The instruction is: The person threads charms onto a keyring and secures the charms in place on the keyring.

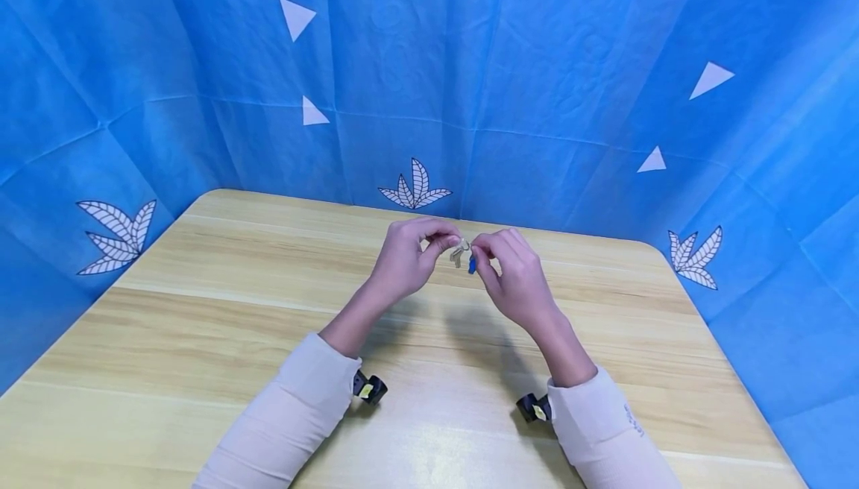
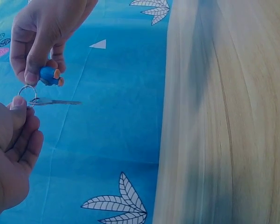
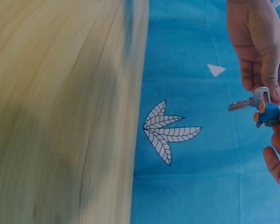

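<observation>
Above the tabletop, my left hand and right hand meet fingertip to fingertip at a small metal key ring. Thumb and fingers of the left hand pinch one side of the ring; those of the right pinch the opposite side. A silver key hangs from the ring near the left fingertips, and its toothed blade shows in the right wrist view. Beside the right fingers dangles a small blue figure charm with orange parts. Part of the ring is hidden behind the fingertips.
A light wood-grain table with rounded far corners lies beneath both hands. Around it hangs a blue curtain with white leaf and triangle prints, close to the table's far edge. Dark wrist cameras sit at both cuffs.
</observation>
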Tool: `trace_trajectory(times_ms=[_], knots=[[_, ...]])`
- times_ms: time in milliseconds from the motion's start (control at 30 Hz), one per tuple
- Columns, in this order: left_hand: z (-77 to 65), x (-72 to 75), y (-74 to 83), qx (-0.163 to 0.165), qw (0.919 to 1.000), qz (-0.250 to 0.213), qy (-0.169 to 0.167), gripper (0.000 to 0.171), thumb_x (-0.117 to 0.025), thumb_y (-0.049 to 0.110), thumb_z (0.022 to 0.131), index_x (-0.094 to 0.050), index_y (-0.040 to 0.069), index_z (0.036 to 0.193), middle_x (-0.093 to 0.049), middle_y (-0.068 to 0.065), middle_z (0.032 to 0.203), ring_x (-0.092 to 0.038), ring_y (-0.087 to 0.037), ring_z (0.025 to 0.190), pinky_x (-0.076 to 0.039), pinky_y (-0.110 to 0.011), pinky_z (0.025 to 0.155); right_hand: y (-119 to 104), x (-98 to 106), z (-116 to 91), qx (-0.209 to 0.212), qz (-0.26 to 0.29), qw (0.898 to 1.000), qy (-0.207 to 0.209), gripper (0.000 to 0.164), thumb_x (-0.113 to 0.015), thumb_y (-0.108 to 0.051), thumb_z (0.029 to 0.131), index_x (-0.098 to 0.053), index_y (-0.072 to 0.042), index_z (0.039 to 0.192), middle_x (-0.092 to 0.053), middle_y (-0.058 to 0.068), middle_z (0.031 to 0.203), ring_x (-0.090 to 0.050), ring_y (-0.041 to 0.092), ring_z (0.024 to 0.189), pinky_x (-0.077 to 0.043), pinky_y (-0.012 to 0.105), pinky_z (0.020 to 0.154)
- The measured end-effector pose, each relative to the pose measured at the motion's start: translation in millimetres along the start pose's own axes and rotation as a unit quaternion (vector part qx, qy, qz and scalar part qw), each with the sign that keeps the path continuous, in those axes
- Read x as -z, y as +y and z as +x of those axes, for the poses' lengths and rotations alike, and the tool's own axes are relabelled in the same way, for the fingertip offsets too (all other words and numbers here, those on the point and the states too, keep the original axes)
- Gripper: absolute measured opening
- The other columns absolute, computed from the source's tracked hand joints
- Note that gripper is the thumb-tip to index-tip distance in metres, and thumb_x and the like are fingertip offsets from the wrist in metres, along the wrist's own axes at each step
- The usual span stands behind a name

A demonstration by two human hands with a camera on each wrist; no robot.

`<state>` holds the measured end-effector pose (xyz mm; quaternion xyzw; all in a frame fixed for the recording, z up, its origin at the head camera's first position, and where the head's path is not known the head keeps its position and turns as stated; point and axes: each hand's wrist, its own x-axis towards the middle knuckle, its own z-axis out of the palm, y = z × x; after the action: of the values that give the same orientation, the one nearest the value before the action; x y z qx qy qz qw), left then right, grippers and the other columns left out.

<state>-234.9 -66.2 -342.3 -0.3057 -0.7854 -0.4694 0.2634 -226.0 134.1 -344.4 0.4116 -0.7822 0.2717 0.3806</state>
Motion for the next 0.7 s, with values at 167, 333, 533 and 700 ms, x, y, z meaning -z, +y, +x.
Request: trace_trajectory(times_ms=[167,333,533,700], knots=[[0.8,-1.1,0.5,0.001,0.9999,-0.008,0.011,0.009,-0.071,0.011,0.096,-0.078,0.006,0.094,-0.076,-0.004,0.091,-0.063,-0.012,0.072,-0.05,-0.027,0.063,-1.1,0.9,1.1,0.001,0.002,1.0,0.004,0.012,-0.072,0.011,0.088,-0.066,0.002,0.096,-0.064,0.009,0.083,-0.059,0.025,0.077,-0.051,0.036,0.069],[0.6,-1.6,1.5,0.017,0.9995,-0.02,0.017,0.01,-0.072,0.011,0.096,-0.079,0.006,0.094,-0.077,-0.004,0.09,-0.065,-0.012,0.073,-0.051,-0.028,0.063,-1.1,-0.2,0.6,-0.001,0.005,1.0,0.004,0.013,-0.072,0.011,0.088,-0.066,0.002,0.096,-0.065,0.009,0.083,-0.06,0.025,0.077,-0.052,0.035,0.068],[-0.4,-1.7,3.6,0.059,0.9974,-0.039,0.014,0.012,-0.071,0.015,0.097,-0.08,0.007,0.096,-0.078,-0.002,0.09,-0.069,-0.011,0.079,-0.055,-0.03,0.068,-2.6,-0.7,-0.1,-0.003,0.005,1.0,0.001,0.012,-0.073,0.009,0.088,-0.066,0.003,0.096,-0.066,0.01,0.085,-0.061,0.025,0.078,-0.053,0.035,0.068],[-0.4,-1.5,4.4,0.091,0.9942,-0.058,0.001,0.013,-0.069,0.018,0.099,-0.079,0.008,0.1,-0.077,0.0,0.09,-0.069,-0.011,0.08,-0.056,-0.031,0.073,-2.7,-0.6,-0.3,-0.008,0.008,1.0,0.005,0.012,-0.073,0.009,0.088,-0.067,0.002,0.095,-0.066,0.009,0.084,-0.061,0.025,0.078,-0.054,0.036,0.068]])
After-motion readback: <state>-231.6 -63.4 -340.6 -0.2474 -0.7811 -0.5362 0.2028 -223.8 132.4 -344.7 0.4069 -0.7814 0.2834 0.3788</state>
